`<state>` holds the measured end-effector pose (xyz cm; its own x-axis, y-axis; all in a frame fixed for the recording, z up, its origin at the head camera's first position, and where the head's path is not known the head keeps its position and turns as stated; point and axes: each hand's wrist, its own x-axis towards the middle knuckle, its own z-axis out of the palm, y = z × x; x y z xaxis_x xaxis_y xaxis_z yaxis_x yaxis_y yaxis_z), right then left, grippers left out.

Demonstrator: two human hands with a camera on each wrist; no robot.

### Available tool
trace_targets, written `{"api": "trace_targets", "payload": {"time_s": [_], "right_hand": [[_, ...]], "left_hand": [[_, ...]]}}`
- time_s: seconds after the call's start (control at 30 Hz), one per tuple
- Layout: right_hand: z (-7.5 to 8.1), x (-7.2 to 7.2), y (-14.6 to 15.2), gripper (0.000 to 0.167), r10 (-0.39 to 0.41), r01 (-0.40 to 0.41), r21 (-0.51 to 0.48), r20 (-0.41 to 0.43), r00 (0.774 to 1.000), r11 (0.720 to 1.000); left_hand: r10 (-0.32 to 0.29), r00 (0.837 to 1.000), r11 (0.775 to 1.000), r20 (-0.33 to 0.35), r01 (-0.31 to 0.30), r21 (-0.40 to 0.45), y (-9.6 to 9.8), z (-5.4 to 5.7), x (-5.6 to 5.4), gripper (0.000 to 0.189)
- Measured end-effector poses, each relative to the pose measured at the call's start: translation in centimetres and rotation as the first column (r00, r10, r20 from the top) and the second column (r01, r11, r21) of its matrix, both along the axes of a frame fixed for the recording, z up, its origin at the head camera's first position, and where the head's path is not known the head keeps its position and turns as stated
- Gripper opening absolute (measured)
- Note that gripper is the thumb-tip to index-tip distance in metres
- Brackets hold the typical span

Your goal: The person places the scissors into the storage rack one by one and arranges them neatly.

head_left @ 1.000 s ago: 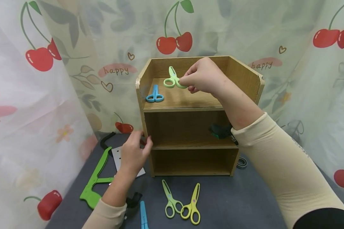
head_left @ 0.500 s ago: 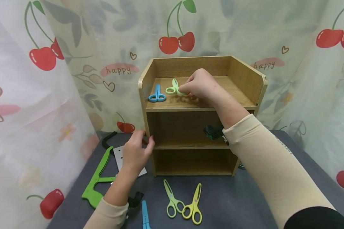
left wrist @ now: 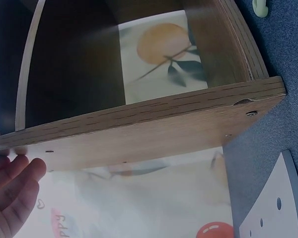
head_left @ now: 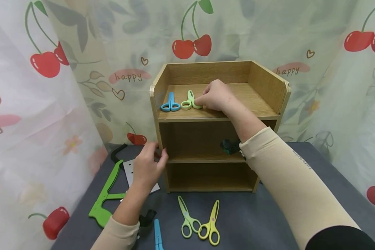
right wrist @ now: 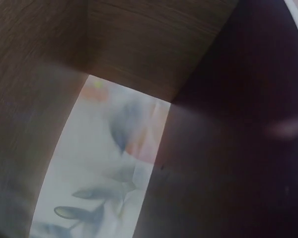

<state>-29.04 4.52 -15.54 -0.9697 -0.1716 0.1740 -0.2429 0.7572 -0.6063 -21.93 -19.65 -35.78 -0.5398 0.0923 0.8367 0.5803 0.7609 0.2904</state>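
On the top board of the wooden shelf [head_left: 206, 119], my right hand [head_left: 215, 95] pinches one handle loop of the light green scissors [head_left: 189, 101]. Their blades point to the back. Just left of them lie blue scissors [head_left: 170, 104], blades also to the back. My left hand [head_left: 149, 161] holds the shelf's left side near the middle board. In the left wrist view, the fingers [left wrist: 20, 181] lie along the outer face of that side panel [left wrist: 139, 134], with the thumb at its front edge. The right wrist view shows only the shelf's inside; the right hand's work is hidden there.
Before the shelf, green scissors [head_left: 187, 219] and yellow scissors [head_left: 211, 225] lie on the dark table, handles touching. A blue tool [head_left: 158, 236] is cut off by the lower frame edge. To the left are a green saw-shaped frame [head_left: 106, 199] and a white perforated plate [head_left: 129, 171].
My right hand has lowered the light green scissors from above the top board to beside the blue scissors. The left hand keeps its place at the shelf's side.
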Motion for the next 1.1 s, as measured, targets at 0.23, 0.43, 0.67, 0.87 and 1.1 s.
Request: {"api": "trace_targets", "payload": {"time_s": [0.23, 0.43, 0.67, 0.87, 1.1], "right_hand": [[-0.5, 0.4, -0.3, 0.027, -0.032, 0.037, 0.057, -0.076, 0.997, 0.998], [-0.7, 1.3, 0.1, 0.027, -0.048, 0.046, -0.024, -0.081, 0.996, 0.999], [-1.2, 2.7, 0.9, 0.033, -0.039, 0.022, -0.14, -0.125, 0.991, 0.99], [-1.6, 4.2, 1.7, 0.034, -0.009, -0.028, -0.221, -0.167, 0.986, 0.975], [-2.1, 6.2, 2.3, 0.036, 0.026, -0.094, -0.298, -0.227, 0.974, 0.95]], "left_hand": [[0.003, 1.0, 1.0, 0.005, -0.003, 0.002, 0.1, -0.3, 0.0, 0.012], [0.001, 1.0, 1.0, -0.003, -0.001, 0.002, 0.1, -0.1, 0.0, 0.012], [0.007, 1.0, 1.0, -0.005, -0.007, 0.001, 0.1, 0.0, 0.0, 0.012], [0.003, 1.0, 1.0, -0.002, -0.003, 0.001, 0.2, 0.0, 0.0, 0.012], [0.004, 1.0, 1.0, -0.019, -0.003, 0.008, 0.1, -0.1, -0.1, 0.012]]}}
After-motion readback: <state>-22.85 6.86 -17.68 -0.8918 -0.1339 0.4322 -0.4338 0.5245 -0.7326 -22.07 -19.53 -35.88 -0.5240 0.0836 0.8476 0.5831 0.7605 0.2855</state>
